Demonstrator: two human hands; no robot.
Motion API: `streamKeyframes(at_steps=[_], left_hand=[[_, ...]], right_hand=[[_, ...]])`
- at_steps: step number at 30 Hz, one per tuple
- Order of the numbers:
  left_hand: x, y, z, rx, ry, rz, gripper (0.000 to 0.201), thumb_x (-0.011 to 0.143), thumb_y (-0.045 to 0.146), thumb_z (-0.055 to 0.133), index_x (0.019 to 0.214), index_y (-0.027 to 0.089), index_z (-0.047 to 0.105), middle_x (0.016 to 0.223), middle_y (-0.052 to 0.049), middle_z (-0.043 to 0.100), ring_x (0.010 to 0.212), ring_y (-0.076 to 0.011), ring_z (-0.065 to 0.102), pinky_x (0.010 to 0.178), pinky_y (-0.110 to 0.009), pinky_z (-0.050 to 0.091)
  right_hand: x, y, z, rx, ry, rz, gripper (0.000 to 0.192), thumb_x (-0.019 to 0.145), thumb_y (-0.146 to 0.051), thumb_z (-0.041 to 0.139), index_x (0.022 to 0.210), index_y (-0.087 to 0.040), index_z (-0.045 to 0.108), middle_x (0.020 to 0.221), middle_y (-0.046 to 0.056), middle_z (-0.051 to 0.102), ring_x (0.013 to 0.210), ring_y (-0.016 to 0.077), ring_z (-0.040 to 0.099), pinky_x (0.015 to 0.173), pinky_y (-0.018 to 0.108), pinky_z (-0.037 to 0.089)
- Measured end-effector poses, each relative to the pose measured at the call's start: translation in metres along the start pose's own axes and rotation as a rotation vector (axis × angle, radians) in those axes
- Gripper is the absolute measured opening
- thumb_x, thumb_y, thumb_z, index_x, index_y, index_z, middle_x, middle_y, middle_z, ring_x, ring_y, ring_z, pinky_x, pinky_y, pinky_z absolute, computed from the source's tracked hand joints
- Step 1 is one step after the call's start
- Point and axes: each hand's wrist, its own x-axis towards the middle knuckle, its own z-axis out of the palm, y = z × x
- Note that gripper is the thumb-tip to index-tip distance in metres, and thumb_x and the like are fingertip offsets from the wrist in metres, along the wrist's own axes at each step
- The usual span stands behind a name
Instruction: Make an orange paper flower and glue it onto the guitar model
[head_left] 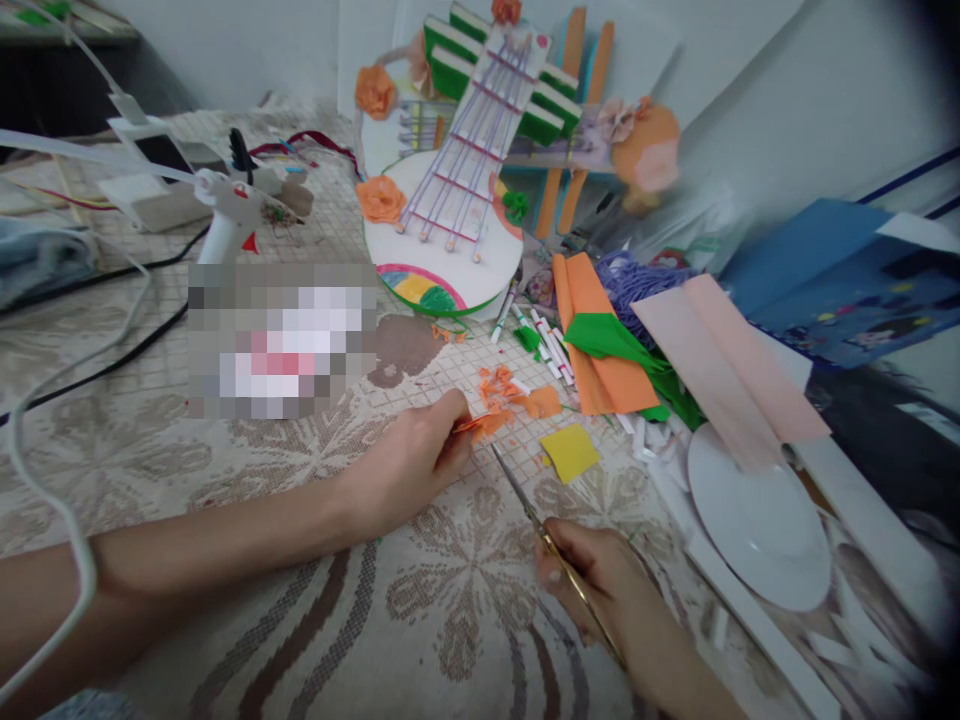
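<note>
Between the thumb and fingers of my left hand (420, 455) is pinched a piece of orange crepe paper (484, 425). My right hand (596, 575) is wrapped around gold-handled scissors (531, 508), whose narrow blades look closed together and point up at the orange paper, just short of it. Orange paper scraps (501, 385) lie just beyond my left hand. To their right is a small yellow square of paper (570, 453), flat on the patterned tablecloth (472, 570). Part of the scissors' handle is hidden by my right hand.
A paper guitar (465, 190) with strings and flowers leans at the back. On the left are a white glue gun (225, 205) and cables. Markers (551, 345), folded orange crepe paper (607, 350), purple yarn (637, 285) and a white plate (757, 530) crowd the right.
</note>
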Motion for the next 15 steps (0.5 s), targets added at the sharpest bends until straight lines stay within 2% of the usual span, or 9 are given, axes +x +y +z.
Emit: streamKeyframes(at_steps=[7, 15], left_hand=[[0.0002, 0.0004, -0.0014, -0.003, -0.010, -0.006, 0.006, 0.085, 0.022, 0.037, 0.080, 0.020, 0.040, 0.065, 0.002, 0.057, 0.057, -0.0124, 0.054, 0.052, -0.023, 0.037], [0.0003, 0.0017, -0.0027, -0.004, -0.015, 0.001, 0.007, 0.086, 0.022, 0.036, 0.080, 0.020, 0.040, 0.064, 0.002, 0.058, 0.056, -0.0122, 0.054, 0.052, -0.023, 0.037]], right_hand=[[-0.0009, -0.0008, -0.0022, -0.008, 0.007, -0.009, 0.037, 0.080, -0.047, 0.045, 0.056, -0.021, 0.037, 0.048, -0.006, 0.031, 0.044, 0.0097, 0.029, 0.040, 0.020, 0.021], [0.0021, -0.0015, -0.0011, -0.006, -0.004, -0.006, 0.034, 0.079, -0.045, 0.047, 0.056, -0.020, 0.040, 0.046, -0.005, 0.036, 0.044, 0.0104, 0.032, 0.041, 0.021, 0.022]])
